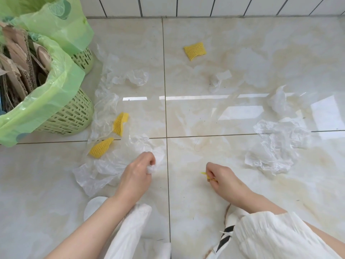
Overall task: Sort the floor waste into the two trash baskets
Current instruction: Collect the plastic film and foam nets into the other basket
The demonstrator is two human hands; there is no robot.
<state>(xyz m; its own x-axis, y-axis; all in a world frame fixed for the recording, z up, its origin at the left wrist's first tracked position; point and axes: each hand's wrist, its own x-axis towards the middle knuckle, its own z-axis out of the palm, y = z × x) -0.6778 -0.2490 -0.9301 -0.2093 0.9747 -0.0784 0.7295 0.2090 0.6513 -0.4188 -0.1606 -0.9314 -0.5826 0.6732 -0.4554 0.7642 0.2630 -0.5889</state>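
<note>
My left hand [138, 174] grips a bunch of clear plastic film [97, 172] that trails over the floor to its left. My right hand [222, 178] holds a small piece of yellow foam net [208, 177] in curled fingers. Two yellow foam nets [121, 123] [101, 147] lie on clear film near the nearer green basket [72, 116], which is lined with a green bag and holds cardboard. A second green basket [84, 59] stands behind it. Another yellow net [195, 50] lies farther back. Crumpled clear plastic [274, 148] lies at the right.
More crumpled film lies at mid-floor [137, 77], [218, 79] and far right [280, 101]. A white tiled wall [205, 6] bounds the back. My white-trousered knees and a shoe [229, 228] are at the bottom. A white round lid [95, 204] sits by my left forearm.
</note>
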